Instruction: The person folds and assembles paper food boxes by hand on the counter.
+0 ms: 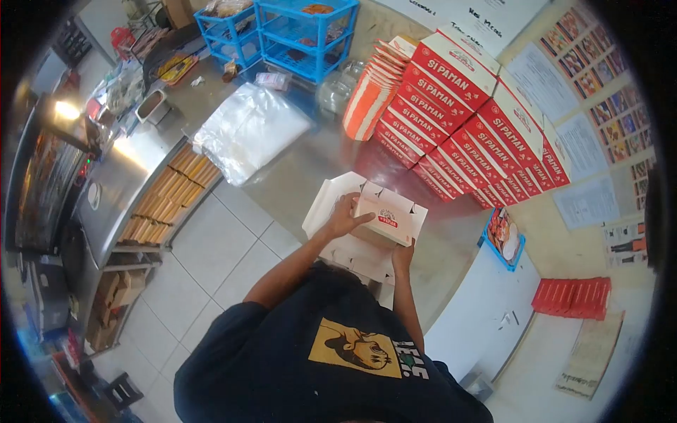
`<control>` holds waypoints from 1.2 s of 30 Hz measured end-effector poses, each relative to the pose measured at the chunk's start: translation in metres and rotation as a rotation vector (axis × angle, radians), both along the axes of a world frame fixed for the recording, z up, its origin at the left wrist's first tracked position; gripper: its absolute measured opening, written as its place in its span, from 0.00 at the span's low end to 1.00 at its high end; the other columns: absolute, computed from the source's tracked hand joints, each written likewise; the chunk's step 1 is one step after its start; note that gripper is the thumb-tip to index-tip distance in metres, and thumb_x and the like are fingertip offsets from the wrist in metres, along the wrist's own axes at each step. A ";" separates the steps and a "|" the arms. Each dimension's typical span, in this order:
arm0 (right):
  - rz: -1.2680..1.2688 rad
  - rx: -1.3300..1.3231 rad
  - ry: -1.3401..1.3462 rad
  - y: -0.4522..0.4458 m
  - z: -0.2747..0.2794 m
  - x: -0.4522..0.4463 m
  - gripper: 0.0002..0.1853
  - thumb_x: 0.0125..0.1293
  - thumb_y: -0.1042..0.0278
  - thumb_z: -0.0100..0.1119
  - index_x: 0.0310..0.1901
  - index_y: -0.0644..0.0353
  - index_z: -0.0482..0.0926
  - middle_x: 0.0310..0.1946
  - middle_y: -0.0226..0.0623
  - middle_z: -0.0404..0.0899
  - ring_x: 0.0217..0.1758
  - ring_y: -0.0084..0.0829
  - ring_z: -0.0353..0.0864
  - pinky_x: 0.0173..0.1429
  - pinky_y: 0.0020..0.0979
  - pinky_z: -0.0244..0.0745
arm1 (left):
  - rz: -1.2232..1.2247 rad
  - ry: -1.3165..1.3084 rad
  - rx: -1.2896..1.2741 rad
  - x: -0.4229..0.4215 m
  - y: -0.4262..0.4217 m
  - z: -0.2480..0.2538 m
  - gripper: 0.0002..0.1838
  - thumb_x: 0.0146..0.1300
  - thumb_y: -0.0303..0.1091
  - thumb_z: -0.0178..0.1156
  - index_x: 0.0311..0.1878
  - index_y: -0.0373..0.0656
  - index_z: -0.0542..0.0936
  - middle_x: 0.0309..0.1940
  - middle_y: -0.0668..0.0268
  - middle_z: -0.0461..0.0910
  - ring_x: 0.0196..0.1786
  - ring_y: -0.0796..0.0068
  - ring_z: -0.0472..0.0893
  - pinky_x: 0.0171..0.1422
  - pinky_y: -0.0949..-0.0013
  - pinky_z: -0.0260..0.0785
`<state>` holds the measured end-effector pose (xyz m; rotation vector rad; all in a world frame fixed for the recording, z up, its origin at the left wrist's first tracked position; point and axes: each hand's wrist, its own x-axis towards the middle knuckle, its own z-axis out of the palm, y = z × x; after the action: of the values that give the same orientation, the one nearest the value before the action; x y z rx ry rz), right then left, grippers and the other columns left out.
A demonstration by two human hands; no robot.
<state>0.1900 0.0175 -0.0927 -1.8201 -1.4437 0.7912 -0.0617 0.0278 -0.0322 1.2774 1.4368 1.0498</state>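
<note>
A white cardboard box (395, 206) with a red printed logo is between my hands, over the steel table near my chest. Its pale side flaps stick out to the left and toward me. My left hand (343, 217) grips its left side, the thumb lying over the logo panel and the other fingers on the flap behind. At the lower right corner, my right hand (402, 256) holds the box edge, its fingers partly hidden beneath the cardboard.
Stacked red-and-white boxes (451, 92) and striped paper sleeves (374, 92) stand at the back. Clear plastic bags (250, 130) lie on the steel table (317, 151). Blue racks (303, 35) stand behind; a blue tray (503, 238) and red flat packs (571, 297) are at right.
</note>
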 end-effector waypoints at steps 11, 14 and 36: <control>0.071 -0.021 -0.007 0.008 0.006 0.004 0.20 0.65 0.63 0.63 0.56 0.64 0.79 0.51 0.53 0.79 0.55 0.53 0.81 0.57 0.45 0.77 | 0.117 0.242 0.022 0.010 -0.006 0.024 0.52 0.52 0.65 0.73 0.71 0.39 0.67 0.59 0.42 0.71 0.65 0.45 0.68 0.71 0.48 0.61; 0.054 -0.079 -0.031 0.006 0.013 0.002 0.19 0.67 0.66 0.59 0.57 0.66 0.79 0.51 0.52 0.81 0.55 0.49 0.82 0.59 0.42 0.76 | 0.092 0.091 0.001 0.007 -0.006 0.037 0.48 0.54 0.62 0.73 0.71 0.40 0.70 0.56 0.42 0.73 0.64 0.45 0.69 0.70 0.49 0.63; 0.182 -0.175 -0.213 0.012 0.036 -0.001 0.24 0.67 0.57 0.60 0.62 0.57 0.75 0.54 0.52 0.77 0.56 0.55 0.80 0.60 0.48 0.76 | 0.205 0.017 -0.036 0.007 -0.014 0.026 0.32 0.68 0.49 0.65 0.69 0.41 0.73 0.63 0.42 0.73 0.62 0.47 0.78 0.63 0.57 0.74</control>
<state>0.1890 0.0295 -0.0568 -1.9724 -1.7436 0.8566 -0.0550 0.0136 -0.0064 1.1336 1.6187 1.1439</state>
